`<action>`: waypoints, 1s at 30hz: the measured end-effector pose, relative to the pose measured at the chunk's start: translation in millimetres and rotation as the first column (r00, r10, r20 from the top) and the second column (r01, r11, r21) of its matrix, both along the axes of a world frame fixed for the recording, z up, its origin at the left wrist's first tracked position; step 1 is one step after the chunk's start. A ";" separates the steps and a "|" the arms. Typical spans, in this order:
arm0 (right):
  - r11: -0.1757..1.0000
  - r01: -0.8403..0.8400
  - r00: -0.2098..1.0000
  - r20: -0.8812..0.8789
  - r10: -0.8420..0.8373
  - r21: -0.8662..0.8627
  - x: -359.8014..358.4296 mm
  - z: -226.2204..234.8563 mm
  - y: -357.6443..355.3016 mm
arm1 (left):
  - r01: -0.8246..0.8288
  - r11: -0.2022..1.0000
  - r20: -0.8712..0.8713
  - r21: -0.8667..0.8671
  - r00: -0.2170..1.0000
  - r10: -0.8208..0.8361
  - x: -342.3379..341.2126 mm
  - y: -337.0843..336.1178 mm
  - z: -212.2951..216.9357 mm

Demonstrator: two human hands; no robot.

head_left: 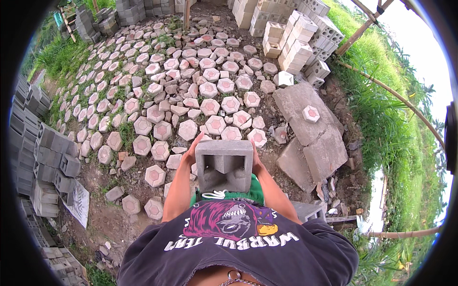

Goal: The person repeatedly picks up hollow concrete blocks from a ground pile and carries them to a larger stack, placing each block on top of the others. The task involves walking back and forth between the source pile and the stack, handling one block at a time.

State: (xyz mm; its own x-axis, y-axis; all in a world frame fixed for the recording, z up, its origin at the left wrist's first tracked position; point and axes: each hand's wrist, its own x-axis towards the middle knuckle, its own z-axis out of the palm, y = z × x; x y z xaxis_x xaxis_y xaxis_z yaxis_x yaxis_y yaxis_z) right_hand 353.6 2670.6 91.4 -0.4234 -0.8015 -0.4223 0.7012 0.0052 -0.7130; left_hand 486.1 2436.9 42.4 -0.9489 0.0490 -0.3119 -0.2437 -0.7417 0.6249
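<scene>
A grey hollow concrete block (224,147) is held up in front of my body, its openings facing me. My left hand (193,148) presses against the block's left side, and my right hand (255,157) against its right side. Most of the fingers are hidden behind the block's far face. Below the block, green shorts with a white drawstring show in part.
Hexagonal pavers (208,89) with reddish centres cover the ground ahead among rubble. Pale blocks (296,43) are stacked at the far right, grey blocks (47,148) along the left. Broken concrete slabs (305,119) lie to the right, near a bamboo rail (400,97) and grass.
</scene>
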 end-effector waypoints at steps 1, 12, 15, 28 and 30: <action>1.000 0.014 1.000 0.015 -0.014 0.023 -4.3 1.5 -0.6 | -0.026 1.000 0.063 -0.001 0.998 0.026 -6.1 -0.3 4.4; 0.985 0.008 0.999 -0.034 -0.002 0.170 -104.4 -31.5 -6.0 | -0.104 0.994 0.272 -0.017 0.957 0.105 -92.8 -8.5 -8.4; 0.958 0.161 0.987 -0.044 -0.155 0.236 -137.0 -37.7 -5.5 | -0.084 0.978 0.232 -0.190 0.964 0.127 -131.2 -0.8 -12.1; 0.960 0.181 0.920 0.308 -0.241 0.212 -294.1 -46.6 -101.6 | -0.103 0.928 0.478 -0.359 0.833 0.278 -287.7 -92.9 -26.8; 0.965 0.142 0.932 0.298 -0.205 0.221 -319.7 -36.2 -99.2 | -0.070 0.981 0.550 -0.183 0.820 0.161 -317.1 -84.9 24.2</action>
